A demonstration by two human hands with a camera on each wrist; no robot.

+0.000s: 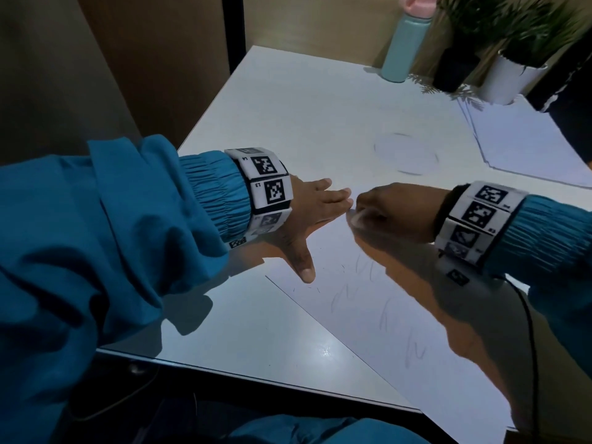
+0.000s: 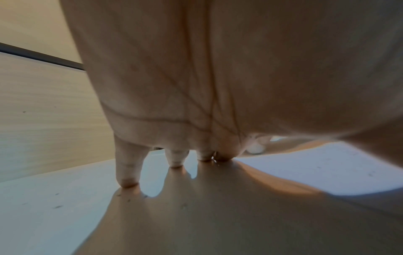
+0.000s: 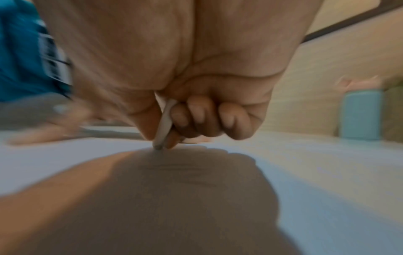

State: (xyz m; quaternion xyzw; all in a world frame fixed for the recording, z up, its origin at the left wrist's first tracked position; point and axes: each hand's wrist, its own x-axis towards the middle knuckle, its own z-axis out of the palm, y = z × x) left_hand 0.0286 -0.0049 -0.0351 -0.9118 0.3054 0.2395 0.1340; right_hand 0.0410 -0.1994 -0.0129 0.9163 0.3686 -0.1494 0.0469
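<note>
Right wrist view: the right hand [image 3: 202, 82] pinches a white stick [image 3: 165, 120], nearly upright, its tip down on the paper sheet [image 1: 336, 274]. The left hand [image 1: 307, 216] lies spread flat on the sheet's edge, just beside the stick.

The left wristband [image 1: 266, 184] carries square black-and-white code markers. Beside one stands the small label "L3", turned on its side, and beside the next a label that looks like "L4". The right wristband [image 1: 477, 216] has similar markers, but its tiny labels are too blurred to read. The strokes on the sheet of paper [image 1: 368, 299] form no letters.
</note>
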